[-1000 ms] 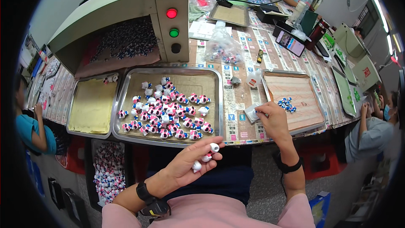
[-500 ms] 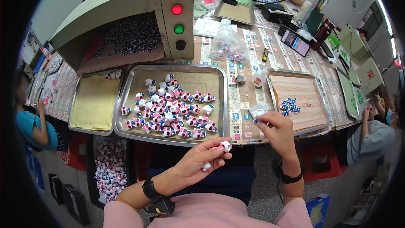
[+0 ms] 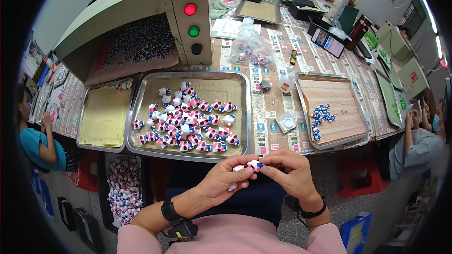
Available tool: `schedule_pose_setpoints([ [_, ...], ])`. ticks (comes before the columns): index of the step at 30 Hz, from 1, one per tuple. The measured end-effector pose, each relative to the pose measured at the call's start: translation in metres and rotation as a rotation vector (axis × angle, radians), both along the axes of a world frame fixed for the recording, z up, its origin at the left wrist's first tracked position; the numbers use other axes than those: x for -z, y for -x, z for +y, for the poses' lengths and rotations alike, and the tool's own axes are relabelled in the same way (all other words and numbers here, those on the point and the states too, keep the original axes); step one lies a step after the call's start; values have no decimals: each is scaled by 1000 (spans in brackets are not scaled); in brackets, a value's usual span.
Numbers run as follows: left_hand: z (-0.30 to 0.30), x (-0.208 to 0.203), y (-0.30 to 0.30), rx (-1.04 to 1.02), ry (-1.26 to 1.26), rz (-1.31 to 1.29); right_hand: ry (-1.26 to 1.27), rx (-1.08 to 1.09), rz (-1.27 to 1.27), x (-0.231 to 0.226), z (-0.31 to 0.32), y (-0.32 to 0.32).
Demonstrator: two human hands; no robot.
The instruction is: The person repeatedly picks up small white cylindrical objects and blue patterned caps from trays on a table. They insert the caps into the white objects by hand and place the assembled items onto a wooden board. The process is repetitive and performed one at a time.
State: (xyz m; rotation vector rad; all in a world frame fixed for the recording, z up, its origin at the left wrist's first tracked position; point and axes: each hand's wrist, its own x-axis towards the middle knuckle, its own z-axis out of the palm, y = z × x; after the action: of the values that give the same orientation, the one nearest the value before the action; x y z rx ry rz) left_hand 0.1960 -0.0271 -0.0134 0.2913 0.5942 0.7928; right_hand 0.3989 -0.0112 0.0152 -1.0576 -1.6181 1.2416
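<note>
A: What changed? Quick.

B: Right hand [image 3: 293,175] was out over the wooden tray [image 3: 351,134] at the desk's right side a second ago, at the pile of small blue pieces [image 3: 320,115]. Now it's pulled back off the near edge of the desk, in front of the body, meeting the left hand [image 3: 225,182].

A: Left one moved?

B: Barely. It stays below the near edge, closed around a pink and white figurine [image 3: 253,165] plus a white bit lower in the palm.

A: Grip state?

B: Left fingers are clamped on the figurine. Right thumb and forefinger are pinched together at its blue tip; there's likely a blue piece between them, but it's too small to tell.

A: Meaning?

B: My read: the fetch is over and fitting is on, blue piece going onto the figurine, both hands touching it.

A: Rest of the scene?

B: More figurines lie heaped in the steel tray [image 3: 141,113] along the near edge, centre-left. A small white dish [image 3: 286,122] sits between the two trays.
</note>
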Motion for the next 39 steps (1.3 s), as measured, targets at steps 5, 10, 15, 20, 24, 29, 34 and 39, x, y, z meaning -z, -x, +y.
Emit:
schedule_pose_setpoints([
  [5, -2, 1, 0, 0, -35, 52, -102, -26, -37, 3, 2, -2],
  [10, 2, -6, -1, 44, -49, 85, -149, -59, -2, -1, 5, -5],
  [15, 6, -14, 3, 64, -130, 143, -191, -49, -22, -9, 4, -3],
  [20, 19, -25, 21, -19, -277, 380, -240, 72, -166, -15, 12, -20],
  [24, 37, -30, 64, -247, -451, 731, -387, 569, -465, 2, 48, -78],
  [29, 61, -23, 113, -369, -565, 1101, -470, 565, -742, 38, 82, -144],
  [34, 68, -15, 123, -432, -629, 1262, -260, 490, -706, 42, 94, -136],
  [39, 61, -24, 110, -514, -535, 922, -222, 529, -617, 39, 88, -136],
])
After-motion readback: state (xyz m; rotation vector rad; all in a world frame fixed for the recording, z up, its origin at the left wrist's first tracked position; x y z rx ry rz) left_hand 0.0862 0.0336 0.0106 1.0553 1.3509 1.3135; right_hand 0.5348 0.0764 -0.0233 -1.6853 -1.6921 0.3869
